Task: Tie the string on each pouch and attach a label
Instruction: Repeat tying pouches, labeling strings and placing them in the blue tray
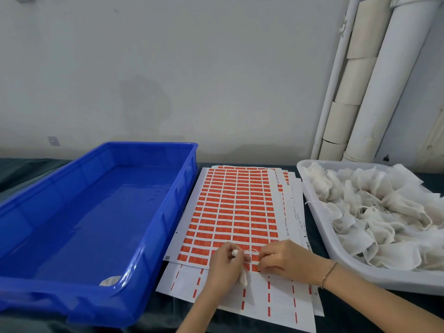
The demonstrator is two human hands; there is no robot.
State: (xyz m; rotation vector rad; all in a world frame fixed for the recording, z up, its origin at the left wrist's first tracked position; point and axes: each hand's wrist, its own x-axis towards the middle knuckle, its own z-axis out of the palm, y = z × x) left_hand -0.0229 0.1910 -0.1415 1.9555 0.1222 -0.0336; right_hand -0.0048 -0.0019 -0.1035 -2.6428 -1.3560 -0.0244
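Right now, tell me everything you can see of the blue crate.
The blue crate is a shallow rectangular tray of glossy plastic with ribbed walls and a rolled rim. It sits flat on the dark cloth, left of the label sheets. One small whitish item lies in its near right corner.

Cannot read the print on the orange labels, see little of the pouch inside the left hand, lose the white tray at the right edge and the blue crate at the left

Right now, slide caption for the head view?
Left hand and right hand tie a pouch string over label sheets beside a blue crate.
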